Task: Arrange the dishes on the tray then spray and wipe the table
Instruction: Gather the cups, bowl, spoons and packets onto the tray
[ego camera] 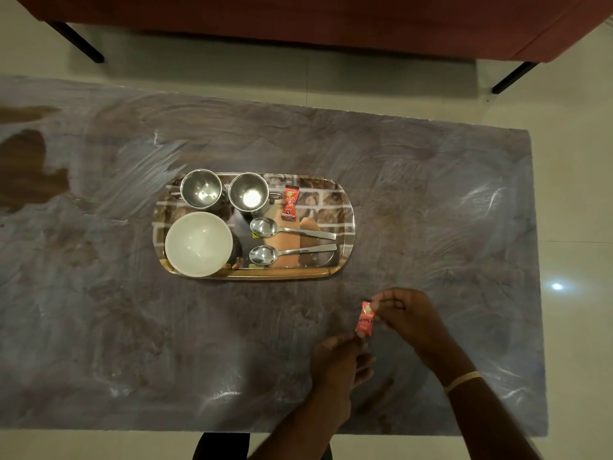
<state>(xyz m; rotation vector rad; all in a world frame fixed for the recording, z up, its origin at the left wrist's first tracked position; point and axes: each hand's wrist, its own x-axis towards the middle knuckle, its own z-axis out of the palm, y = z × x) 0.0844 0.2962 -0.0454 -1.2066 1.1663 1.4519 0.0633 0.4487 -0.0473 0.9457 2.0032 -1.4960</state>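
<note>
A patterned oval tray (345,207) sits mid-table. On it stand two steel cups (201,188) (248,191), a white bowl (198,244), two spoons (292,230) (292,252) and a red sachet (290,202). Nearer the front edge, right of the tray, a second red sachet (365,319) is held above the table. My right hand (409,313) pinches its top end and my left hand (338,363) pinches its bottom end.
The marbled table (99,327) shows streaky smear marks across its top. A red sofa (298,18) with black legs stands beyond the far edge. Pale floor tiles (574,194) lie to the right.
</note>
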